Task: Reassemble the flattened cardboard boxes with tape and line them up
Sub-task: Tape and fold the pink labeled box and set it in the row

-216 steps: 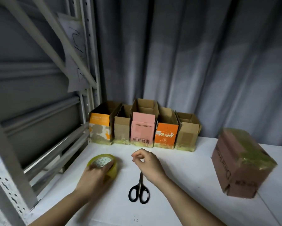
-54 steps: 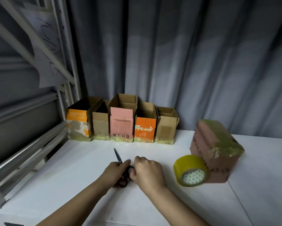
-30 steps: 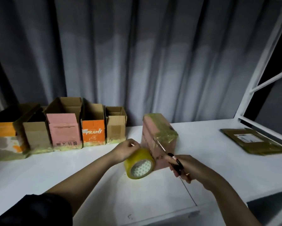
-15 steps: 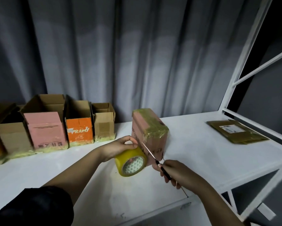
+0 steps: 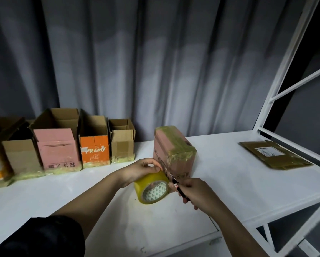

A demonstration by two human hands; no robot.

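Yellow tape roll (image 5: pixel 152 189) stands on edge on the white counter (image 5: pixel 229 182), gripped from above by the left hand (image 5: pixel 143 170). Right hand (image 5: pixel 196 194) clasps black-handled scissors (image 5: pixel 175 183), blades at the roll's top edge. Just behind sits a taped pink box (image 5: pixel 174 153); open boxes (image 5: pixel 62 143) line the curtain; a flattened box (image 5: pixel 275 157) lies far right.
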